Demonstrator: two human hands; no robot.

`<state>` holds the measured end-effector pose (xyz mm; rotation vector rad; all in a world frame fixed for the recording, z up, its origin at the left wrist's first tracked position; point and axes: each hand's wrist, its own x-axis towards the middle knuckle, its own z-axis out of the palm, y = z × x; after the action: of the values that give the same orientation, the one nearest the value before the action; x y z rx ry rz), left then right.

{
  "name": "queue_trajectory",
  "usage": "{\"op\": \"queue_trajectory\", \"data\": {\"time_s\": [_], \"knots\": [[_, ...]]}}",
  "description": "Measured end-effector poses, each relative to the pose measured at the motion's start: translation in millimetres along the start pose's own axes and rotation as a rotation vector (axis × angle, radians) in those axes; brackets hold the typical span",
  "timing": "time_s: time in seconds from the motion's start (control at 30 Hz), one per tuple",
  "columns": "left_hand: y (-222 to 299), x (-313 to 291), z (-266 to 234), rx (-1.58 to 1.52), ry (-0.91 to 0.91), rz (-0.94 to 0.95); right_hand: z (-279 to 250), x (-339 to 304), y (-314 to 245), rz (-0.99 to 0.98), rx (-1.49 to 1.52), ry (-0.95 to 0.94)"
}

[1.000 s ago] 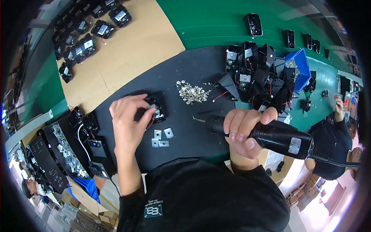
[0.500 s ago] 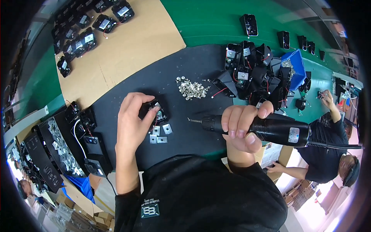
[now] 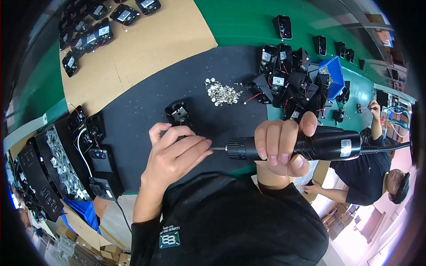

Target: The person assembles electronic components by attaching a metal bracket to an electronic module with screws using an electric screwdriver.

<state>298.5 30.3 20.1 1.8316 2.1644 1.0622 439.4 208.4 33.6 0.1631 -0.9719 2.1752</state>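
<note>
My right hand is wrapped round a black electric screwdriver, held level with its bit pointing left. At the bit's tip, the fingertips of my left hand are pressed together. Whatever lies between them is too small and covered to make out. Just beyond my left hand, a small black plastic housing with a metal plate inside rests on the dark mat. A heap of silvery screws lies farther off, to the right of the housing.
Several black housings with red wires are piled at the right, beside a blue bin of small metal parts. More housings stand on cardboard at far left. A box of metal plates sits at left. Another person works at right.
My left hand has left the housing and come right and nearer, to the screwdriver's tip. The screwdriver stays almost in place. Small metal plates on the mat are now hidden behind my left hand.
</note>
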Motion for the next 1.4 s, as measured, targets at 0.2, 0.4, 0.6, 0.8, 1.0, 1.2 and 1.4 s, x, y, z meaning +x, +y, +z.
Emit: {"op": "queue_trajectory", "data": {"time_s": [0.2, 0.4, 0.6, 0.8, 1.0, 1.2, 1.4], "knots": [[-2.9, -8.1, 3.2, -0.069, 0.039, -0.022, 7.0, 1.5, 0.6, 0.015, 0.010, -0.021], [-2.5, -11.7, 7.1, -0.074, 0.062, -0.055, 11.9, 3.9, 5.6, -0.008, -0.001, -0.024], [-3.1, -12.0, 7.9, -0.108, 0.100, -0.087, 16.1, 5.0, 4.6, -0.014, -0.037, -0.055], [-8.5, -10.9, 7.1, -0.117, 0.119, -0.049, 16.5, 12.0, 9.1, -0.023, -0.054, -0.082], [-27.7, -10.1, -8.4, -0.020, 0.073, -0.188, 15.4, 12.4, 14.3, -0.023, -0.072, -0.065], [-40.3, -11.9, 7.0, 0.008, -0.063, -0.326, 21.7, 16.8, 28.4, -0.027, -0.206, -0.057], [-42.2, -5.5, 6.8, -0.060, -0.033, -0.318, 21.0, 26.7, 49.9, -0.095, -0.299, -0.167]]}}
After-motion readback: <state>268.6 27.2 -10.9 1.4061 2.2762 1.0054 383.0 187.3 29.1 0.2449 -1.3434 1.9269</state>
